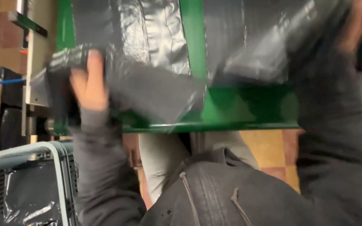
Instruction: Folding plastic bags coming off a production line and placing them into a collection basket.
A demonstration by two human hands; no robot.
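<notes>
Head view | left hand (89, 83) grip clenched on black bag (156, 79) over green bin (231, 109) | right hand (352, 27) grip unclear

A single head-worn camera looks steeply down the wearer's grey hooded top (231, 196), very close, with a green bin frame (231, 113) at twelve o'clock and a grey cart (59, 167) at eight o'clock.

we raise both arms, grey sleeves up | our left hand (89, 83) lifted, fingers curled in a grasp | our right hand (352, 27) high, blurred, grip unclear
</notes>
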